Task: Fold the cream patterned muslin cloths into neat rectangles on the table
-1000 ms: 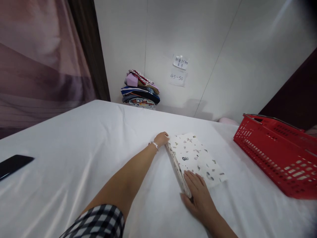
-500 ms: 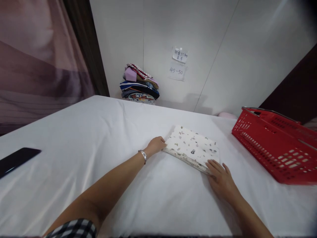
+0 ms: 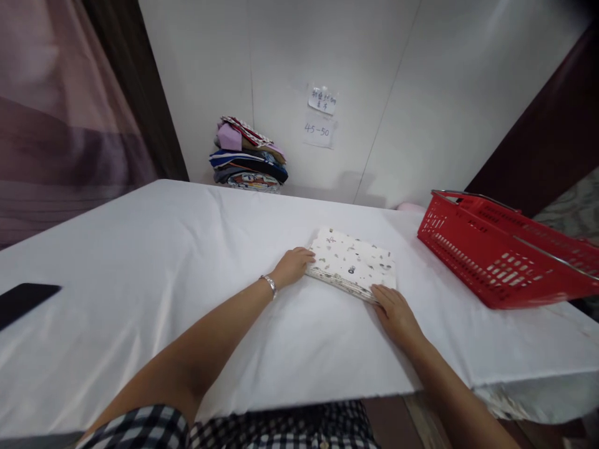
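Observation:
A folded white cloth [image 3: 358, 259] with small printed figures lies flat on the white-covered table, its stacked layers showing along the near edge. My left hand [image 3: 294, 264], with a bracelet at the wrist, rests against the cloth's left edge, its fingers laid over the top. At the near right corner, my right hand [image 3: 395, 312] lies with its fingers stretched flat on the cloth. Its thumb is hidden from view.
To the right stands a red plastic basket [image 3: 486, 249] with metal handles. Folded fabrics [image 3: 248, 156] are piled against the wall at the back, left of two paper signs [image 3: 321, 118]. A dark flat device [image 3: 25, 302] lies at the far left.
The view has shifted, bringing the table's near edge and a checked garment into sight. My left fingers now reach further over the cloth's edge. The cloth keeps its folded shape.

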